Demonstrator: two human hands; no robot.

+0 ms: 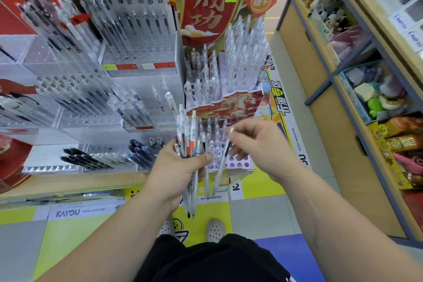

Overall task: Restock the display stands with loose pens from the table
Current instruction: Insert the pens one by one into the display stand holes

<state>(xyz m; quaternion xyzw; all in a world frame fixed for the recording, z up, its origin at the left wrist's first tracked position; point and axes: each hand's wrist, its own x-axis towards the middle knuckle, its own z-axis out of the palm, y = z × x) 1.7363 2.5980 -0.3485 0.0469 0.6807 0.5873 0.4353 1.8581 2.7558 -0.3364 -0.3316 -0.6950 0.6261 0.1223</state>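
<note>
Black shorts (206,261) sit nearest; left grip (180,174) clasps a pen bundle (190,142) just beside the lilac stand (240,163), right grip (258,144) pinches one pen (221,163) over it: light, stiff, slick, probably best pinched mid-barrel.

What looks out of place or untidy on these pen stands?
Nothing is spilled or broken. The front stand has empty holes in its lowest rows. The left hand grips a bundle of pens; the right hand pinches one pen.
</note>
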